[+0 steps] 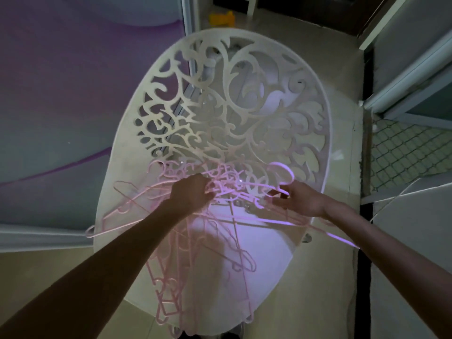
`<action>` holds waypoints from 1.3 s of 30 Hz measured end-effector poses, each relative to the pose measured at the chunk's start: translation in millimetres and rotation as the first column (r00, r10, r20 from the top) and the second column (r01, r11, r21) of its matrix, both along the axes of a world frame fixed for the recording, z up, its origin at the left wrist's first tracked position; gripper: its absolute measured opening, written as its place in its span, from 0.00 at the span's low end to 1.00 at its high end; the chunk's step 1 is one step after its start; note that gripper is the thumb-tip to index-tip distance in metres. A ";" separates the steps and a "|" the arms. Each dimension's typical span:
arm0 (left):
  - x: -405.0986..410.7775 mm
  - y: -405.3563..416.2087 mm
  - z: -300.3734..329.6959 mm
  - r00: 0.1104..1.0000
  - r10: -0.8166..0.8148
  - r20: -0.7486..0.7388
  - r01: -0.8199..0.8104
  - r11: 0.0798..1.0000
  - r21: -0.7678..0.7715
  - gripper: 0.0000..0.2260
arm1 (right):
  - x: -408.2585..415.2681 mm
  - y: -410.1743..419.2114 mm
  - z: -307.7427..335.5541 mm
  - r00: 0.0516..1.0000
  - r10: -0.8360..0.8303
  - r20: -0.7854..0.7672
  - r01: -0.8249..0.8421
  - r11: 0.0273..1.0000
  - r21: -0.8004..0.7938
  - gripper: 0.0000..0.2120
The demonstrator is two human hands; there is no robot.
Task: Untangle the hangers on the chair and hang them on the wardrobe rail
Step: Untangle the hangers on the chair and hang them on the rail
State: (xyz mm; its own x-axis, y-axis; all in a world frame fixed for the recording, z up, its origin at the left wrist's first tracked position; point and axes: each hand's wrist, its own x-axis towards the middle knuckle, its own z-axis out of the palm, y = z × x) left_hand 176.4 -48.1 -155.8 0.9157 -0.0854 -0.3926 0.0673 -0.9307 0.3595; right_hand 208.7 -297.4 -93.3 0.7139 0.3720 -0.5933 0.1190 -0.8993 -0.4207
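A tangle of several thin pink hangers [195, 243] lies across the seat of a white chair [269, 260] with a cut-out scrollwork back. My left hand [193, 194] is closed on the knot of hooks at the middle of the pile. To its right, my right hand [297, 198] pinches the neck of one pink hanger [283, 172], whose hook curves up above my fingers. That hanger's bar runs out to the lower right under my forearm. No wardrobe rail is in sight.
A purple and grey surface [61, 94] fills the left side. Open door panels [415, 69] stand at the right, above a patterned mat [403, 152]. A yellow object [222, 18] lies on the pale tiled floor [347, 167] beyond the chair.
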 end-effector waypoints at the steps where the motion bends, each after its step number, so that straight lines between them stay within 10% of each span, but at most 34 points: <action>1: 4.9 -2.3 -3.6 0.999 -0.014 -0.031 0.015 1.000 0.023 0.17 | 4.3 0.2 0.8 1.000 0.011 0.000 -0.011 1.000 -0.021 0.12; 11: 8.9 -16.5 -43.1 0.986 -0.025 -0.166 0.036 0.997 0.064 0.36 | 17.2 6.2 -9.2 0.933 -0.248 -0.259 0.288 0.949 0.129 0.10; 18: 1.0 -12.1 -37.0 0.994 -0.092 -0.058 0.103 0.970 0.221 0.14 | 16.8 -4.1 -12.4 0.958 -0.273 -0.082 0.278 0.959 0.053 0.11; 23: -3.5 -2.6 -37.3 1.000 -0.029 -0.008 0.030 0.981 0.194 0.13 | 6.0 -9.6 -11.9 0.994 -0.085 0.067 0.092 0.990 -0.109 0.08; 39: 15.9 -8.4 -32.5 0.995 -0.019 0.095 0.003 0.987 0.163 0.10 | 3.2 0.0 -10.3 0.965 -0.260 0.019 0.260 0.966 0.012 0.08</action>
